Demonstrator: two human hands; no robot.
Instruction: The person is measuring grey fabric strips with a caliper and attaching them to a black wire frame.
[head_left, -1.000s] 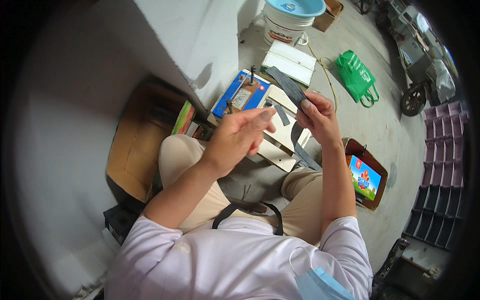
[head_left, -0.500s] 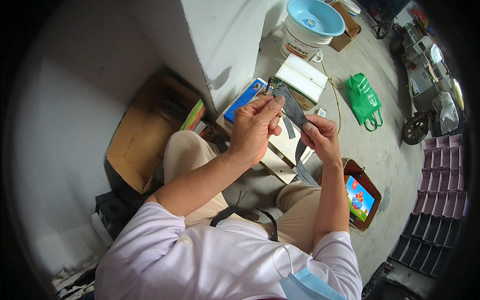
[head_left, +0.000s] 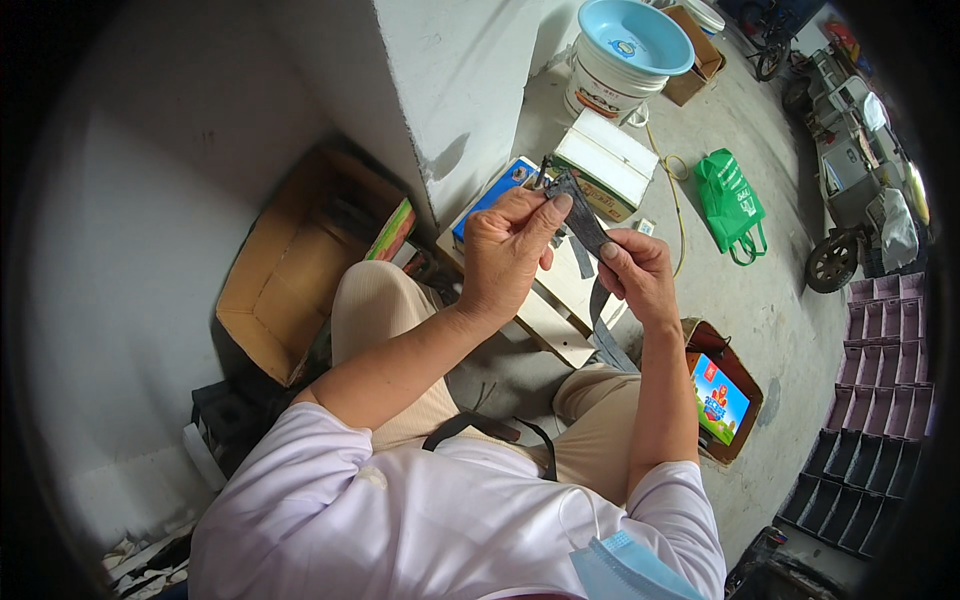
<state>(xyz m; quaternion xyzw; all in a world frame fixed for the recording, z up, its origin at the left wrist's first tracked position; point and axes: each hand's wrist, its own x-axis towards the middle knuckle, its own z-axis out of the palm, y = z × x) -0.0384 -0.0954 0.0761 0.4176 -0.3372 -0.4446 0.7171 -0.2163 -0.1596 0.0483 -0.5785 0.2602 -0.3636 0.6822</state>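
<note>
A dark grey fabric strap (head_left: 588,222) is stretched between my two hands over a low cream-coloured wooden stand. My left hand (head_left: 505,250) pinches its far end between thumb and fingers, close to a small dark metal post (head_left: 545,172). Farther along the strap, my right hand (head_left: 638,275) grips it with the thumb on top. The rest of the strap hangs below that hand, its lower part (head_left: 606,340) reaching down near my right knee. A short grey strip (head_left: 580,258) shows behind the strap. The slatted stand (head_left: 555,330) is partly hidden by my left hand.
An empty-looking cardboard box (head_left: 270,260) leans at the left wall. Beyond the stand are a white-topped carton (head_left: 610,155) and a bucket (head_left: 605,88) under a blue basin (head_left: 635,35). To the right lie a green bag (head_left: 730,195), a colourful box (head_left: 720,400) and stacked trays (head_left: 870,400).
The strap's far end has turned slightly in my left hand, and both hands keep their hold. The whole view has shifted a little; the blue face mask at the bottom has swung right.
</note>
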